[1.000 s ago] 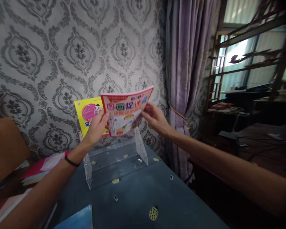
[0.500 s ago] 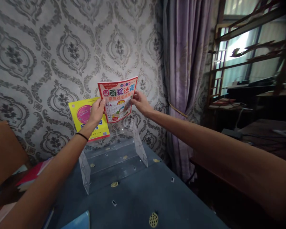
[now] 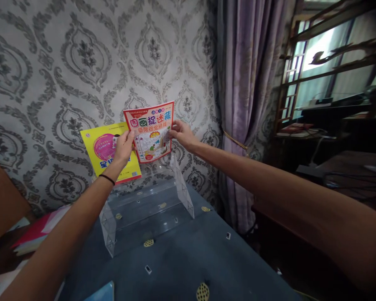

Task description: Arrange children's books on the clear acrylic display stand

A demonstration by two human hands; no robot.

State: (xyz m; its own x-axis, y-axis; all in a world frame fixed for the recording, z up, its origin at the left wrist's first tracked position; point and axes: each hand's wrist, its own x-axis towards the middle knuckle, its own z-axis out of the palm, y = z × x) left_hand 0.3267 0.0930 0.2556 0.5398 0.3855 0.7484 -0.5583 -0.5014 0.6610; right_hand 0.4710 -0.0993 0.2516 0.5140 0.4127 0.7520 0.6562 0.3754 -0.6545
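Patterned wallpaper (image 3: pixel 87 54) rises behind the dark counter (image 3: pixel 181 263), where a clear rack (image 3: pixel 184 190) stands near the far edge. From the head view, a red-bordered book (image 3: pixel 155 146) is held up above the rack: the left hand (image 3: pixel 124 147) grasps its left edge, fingers parted only by its thickness; the right hand (image 3: pixel 184 134) pinches its right edge just as narrowly. Tilted partly behind the left hand, a yellow book (image 3: pixel 102 146) rests at the rack's back left corner.

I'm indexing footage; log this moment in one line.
left hand: grips red-bordered book; right hand: grips same book; yellow book: behind left hand; clear rack: below
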